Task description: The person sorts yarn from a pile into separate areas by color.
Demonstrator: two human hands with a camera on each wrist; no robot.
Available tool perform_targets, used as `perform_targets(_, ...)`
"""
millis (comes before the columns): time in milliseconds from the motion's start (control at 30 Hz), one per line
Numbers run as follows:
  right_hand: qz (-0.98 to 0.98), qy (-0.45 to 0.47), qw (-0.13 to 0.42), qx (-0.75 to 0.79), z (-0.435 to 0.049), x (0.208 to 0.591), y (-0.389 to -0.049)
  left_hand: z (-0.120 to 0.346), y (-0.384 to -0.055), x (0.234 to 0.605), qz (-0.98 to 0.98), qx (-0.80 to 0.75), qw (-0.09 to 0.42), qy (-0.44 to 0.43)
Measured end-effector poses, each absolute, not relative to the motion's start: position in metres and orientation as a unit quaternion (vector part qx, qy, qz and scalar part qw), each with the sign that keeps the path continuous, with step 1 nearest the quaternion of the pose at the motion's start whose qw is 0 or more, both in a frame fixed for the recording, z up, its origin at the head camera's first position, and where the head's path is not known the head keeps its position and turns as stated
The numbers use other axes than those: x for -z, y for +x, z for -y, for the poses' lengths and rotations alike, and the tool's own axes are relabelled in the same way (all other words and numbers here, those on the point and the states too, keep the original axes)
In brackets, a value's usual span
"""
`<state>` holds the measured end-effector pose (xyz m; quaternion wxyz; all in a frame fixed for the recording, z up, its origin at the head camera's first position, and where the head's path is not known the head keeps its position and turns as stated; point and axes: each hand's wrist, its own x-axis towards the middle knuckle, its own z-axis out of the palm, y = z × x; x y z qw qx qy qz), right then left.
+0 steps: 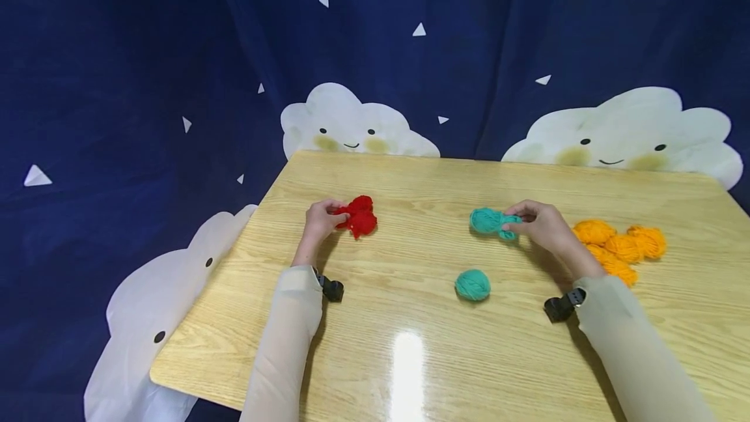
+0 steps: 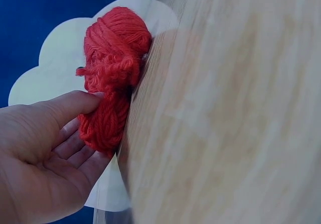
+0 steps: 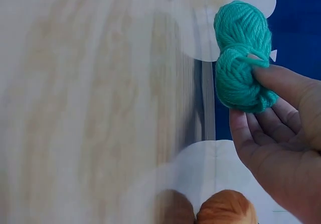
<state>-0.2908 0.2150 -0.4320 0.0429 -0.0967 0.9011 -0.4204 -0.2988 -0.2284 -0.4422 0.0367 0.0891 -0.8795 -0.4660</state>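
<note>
My left hand holds a red yarn ball at the left of the table, thumb on the near side and fingers behind. More red yarn balls lie against it, and in the left wrist view the red yarn is bunched together. With the thumb and fingers of my right hand I pinch a teal yarn ball. Just beyond it sits another teal yarn ball, close against the held one. A third teal yarn ball lies apart, nearer to me.
Several orange yarn balls lie grouped at the right, beside my right forearm. The wooden table ends at the back against a dark blue curtain with white clouds. A bright reflection shows on the tabletop near me.
</note>
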Motion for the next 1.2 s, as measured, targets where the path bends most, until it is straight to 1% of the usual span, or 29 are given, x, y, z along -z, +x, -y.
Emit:
perform_targets(533, -0.902, -0.096, 0.051, 0.417, -0.220, 0.438, -0.299, 0.224, -0.300, 0.442, 0.880, 0.464, 0.033, 0.095)
perform_targets(867, -0.901, -0.100, 0.076, 0.416, -0.218, 0.440, -0.299, 0.227, -0.298, 0.439, 0.879, 0.467, 0.023, 0.093)
perform_targets(1200, -0.905, -0.099, 0.070, 0.408, -0.219, 0.445, -0.302, 0.229, -0.299, 0.439, 0.887, 0.454, 0.014, 0.083)
